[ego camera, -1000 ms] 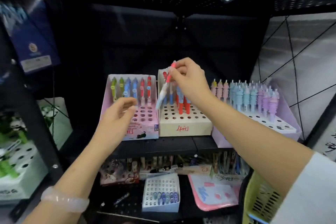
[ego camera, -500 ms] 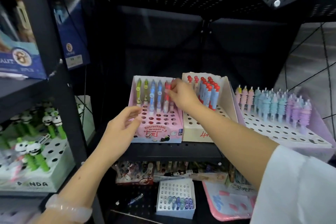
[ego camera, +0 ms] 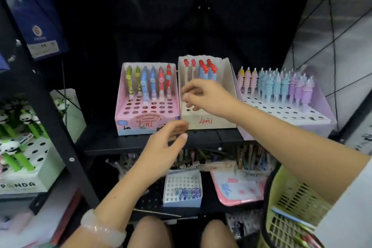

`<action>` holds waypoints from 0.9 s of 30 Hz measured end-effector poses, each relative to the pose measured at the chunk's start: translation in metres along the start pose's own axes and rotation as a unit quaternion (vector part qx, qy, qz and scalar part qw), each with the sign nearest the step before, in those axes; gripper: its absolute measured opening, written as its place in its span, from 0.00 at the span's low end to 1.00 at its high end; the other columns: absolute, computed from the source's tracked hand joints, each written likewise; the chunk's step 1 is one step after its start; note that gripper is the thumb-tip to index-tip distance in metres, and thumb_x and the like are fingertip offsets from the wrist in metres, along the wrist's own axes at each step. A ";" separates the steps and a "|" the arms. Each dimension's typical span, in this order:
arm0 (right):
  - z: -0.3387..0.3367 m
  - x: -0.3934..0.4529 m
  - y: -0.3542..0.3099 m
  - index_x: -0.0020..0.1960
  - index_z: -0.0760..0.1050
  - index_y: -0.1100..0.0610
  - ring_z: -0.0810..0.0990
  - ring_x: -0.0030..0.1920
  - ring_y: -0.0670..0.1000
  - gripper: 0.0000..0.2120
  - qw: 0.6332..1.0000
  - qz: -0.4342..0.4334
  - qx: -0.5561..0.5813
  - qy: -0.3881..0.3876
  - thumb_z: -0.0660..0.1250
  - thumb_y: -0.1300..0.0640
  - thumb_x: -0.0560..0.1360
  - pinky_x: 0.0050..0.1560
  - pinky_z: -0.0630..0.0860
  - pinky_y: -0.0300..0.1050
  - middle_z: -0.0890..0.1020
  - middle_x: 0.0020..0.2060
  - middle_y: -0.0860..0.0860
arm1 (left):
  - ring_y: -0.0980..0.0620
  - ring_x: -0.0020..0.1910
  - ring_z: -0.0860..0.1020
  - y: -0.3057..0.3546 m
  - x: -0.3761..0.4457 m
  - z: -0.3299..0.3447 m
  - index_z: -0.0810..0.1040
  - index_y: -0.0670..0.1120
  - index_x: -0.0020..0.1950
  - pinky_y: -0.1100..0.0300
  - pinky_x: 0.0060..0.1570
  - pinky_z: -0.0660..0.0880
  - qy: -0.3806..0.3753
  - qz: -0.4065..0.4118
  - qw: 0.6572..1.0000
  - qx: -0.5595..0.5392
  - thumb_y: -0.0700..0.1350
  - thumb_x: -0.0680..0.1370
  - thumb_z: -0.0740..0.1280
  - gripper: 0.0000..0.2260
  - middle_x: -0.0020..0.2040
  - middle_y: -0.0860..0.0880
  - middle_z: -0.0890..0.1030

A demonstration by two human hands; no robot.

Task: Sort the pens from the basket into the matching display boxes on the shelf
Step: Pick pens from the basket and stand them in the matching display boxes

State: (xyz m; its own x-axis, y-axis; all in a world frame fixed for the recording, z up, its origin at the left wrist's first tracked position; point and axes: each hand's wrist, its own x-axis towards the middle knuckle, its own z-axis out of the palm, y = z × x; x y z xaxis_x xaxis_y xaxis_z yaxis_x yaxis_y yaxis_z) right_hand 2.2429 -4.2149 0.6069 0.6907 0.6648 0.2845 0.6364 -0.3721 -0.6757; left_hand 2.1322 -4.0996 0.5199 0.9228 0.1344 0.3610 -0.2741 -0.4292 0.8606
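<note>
- Knees (ego camera: 181, 233) of the person sit nearest, at the bottom edge, with a pale bangle (ego camera: 102, 227) on the left wrist just beside them.
- Yellow-green basket (ego camera: 289, 207) stands at the near right, partly hidden by a white sleeve (ego camera: 346, 207); a few pens show through its mesh wall, too blurred to name.
- Left hand (ego camera: 165, 147) hovers in front of the shelf edge (ego camera: 141, 143), fingers loosely spread and holding nothing; its fingertips are motion-blurred.
- On the lower shelf beyond it lie a small white holed box (ego camera: 182, 189) with a few purple and blue pieces, and a pink-rimmed board (ego camera: 237, 189) to its right.
- Right hand (ego camera: 203, 96) is over the white display box (ego camera: 209, 121), fingers lightly curled; nothing shows in its grip, though blur hides the fingertips.
- That box holds red-capped pens (ego camera: 207, 68) upright at its far rows.
- Pink display box (ego camera: 145, 125), touching it on the left, holds green, blue and red pens (ego camera: 149, 82) in its far row.
- Lilac display box (ego camera: 289, 119) on the right carries pastel ridged pens (ego camera: 275, 86).
- Far left, a separate shelf holds a box of panda pens (ego camera: 22, 127).
</note>
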 end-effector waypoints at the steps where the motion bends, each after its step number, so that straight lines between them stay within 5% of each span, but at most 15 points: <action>1: -0.008 -0.016 0.004 0.53 0.74 0.53 0.81 0.42 0.45 0.06 1.000 0.006 0.023 -0.020 0.62 0.58 0.78 0.42 0.80 0.36 0.81 0.45 0.49 | 0.70 0.57 0.72 0.001 -0.001 0.013 0.70 0.65 0.52 0.75 0.55 0.68 -0.021 0.000 1.000 -0.012 0.45 0.79 0.61 0.13 0.56 0.65 0.75; 6: -0.043 -0.117 0.055 0.53 0.75 0.51 0.82 0.46 0.49 0.07 0.989 0.090 0.058 -0.103 0.60 0.59 0.79 0.48 0.80 0.41 0.83 0.48 0.53 | 0.68 0.55 0.74 0.005 -0.017 0.095 0.71 0.62 0.52 0.75 0.54 0.69 -0.125 -0.016 0.991 -0.041 0.42 0.79 0.61 0.12 0.53 0.64 0.76; 9: -0.057 -0.174 0.101 0.56 0.74 0.58 0.82 0.47 0.53 0.08 0.980 0.174 0.057 -0.076 0.59 0.61 0.80 0.49 0.78 0.44 0.82 0.48 0.56 | 0.61 0.54 0.75 0.001 -0.029 0.147 0.73 0.54 0.54 0.70 0.56 0.70 -0.172 -0.016 0.984 -0.040 0.39 0.79 0.62 0.10 0.52 0.58 0.77; 14: -0.064 -0.252 0.185 0.58 0.74 0.65 0.78 0.41 0.45 0.11 0.961 0.274 -0.012 -0.033 0.60 0.63 0.79 0.39 0.73 0.30 0.81 0.45 0.54 | 0.60 0.55 0.73 0.004 -0.037 0.216 0.71 0.54 0.56 0.70 0.55 0.70 -0.269 -0.008 0.963 0.000 0.44 0.80 0.60 0.08 0.51 0.61 0.75; 20: -0.041 -0.322 0.267 0.60 0.74 0.61 0.74 0.45 0.50 0.12 0.898 0.315 -0.153 -0.267 0.63 0.59 0.77 0.38 0.65 0.32 0.77 0.47 0.53 | 0.59 0.55 0.73 0.003 -0.041 0.272 0.71 0.50 0.65 0.69 0.52 0.71 -0.358 -0.020 0.930 0.083 0.47 0.80 0.59 0.13 0.60 0.55 0.74; 23: -0.017 -0.349 0.293 0.70 0.64 0.59 0.74 0.59 0.53 0.25 0.833 0.354 -0.155 -0.396 0.65 0.51 0.77 0.54 0.68 0.39 0.72 0.65 0.57 | 0.52 0.58 0.74 -0.002 -0.041 0.286 0.71 0.49 0.66 0.54 0.58 0.72 -0.402 -0.037 0.905 0.130 0.47 0.81 0.58 0.14 0.64 0.51 0.74; 25: 0.001 -0.363 0.305 0.76 0.53 0.56 0.64 0.71 0.54 0.36 0.801 0.365 -0.161 -0.446 0.66 0.47 0.75 0.66 0.63 0.45 0.61 0.73 0.56 | 0.53 0.61 0.72 -0.006 -0.041 0.291 0.70 0.49 0.67 0.57 0.59 0.70 -0.431 -0.055 0.889 0.144 0.47 0.81 0.57 0.14 0.64 0.51 0.74; 27: 0.017 -0.372 0.309 0.77 0.46 0.54 0.61 0.72 0.56 0.40 0.798 0.361 -0.171 -0.452 0.67 0.48 0.74 0.66 0.63 0.46 0.56 0.74 0.58 | 0.54 0.61 0.71 -0.009 -0.040 0.294 0.70 0.48 0.67 0.61 0.58 0.68 -0.454 -0.067 0.875 0.155 0.47 0.81 0.57 0.15 0.63 0.51 0.74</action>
State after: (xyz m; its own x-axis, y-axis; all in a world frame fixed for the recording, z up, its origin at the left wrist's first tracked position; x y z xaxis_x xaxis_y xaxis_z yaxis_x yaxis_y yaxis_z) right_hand 2.1773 -4.5663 0.2810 0.4886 0.3352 -0.8056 0.3486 -0.9214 -0.1720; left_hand 2.1775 -4.3631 0.3919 0.8142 -0.5021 -0.2914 -0.1896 -0.7045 0.6839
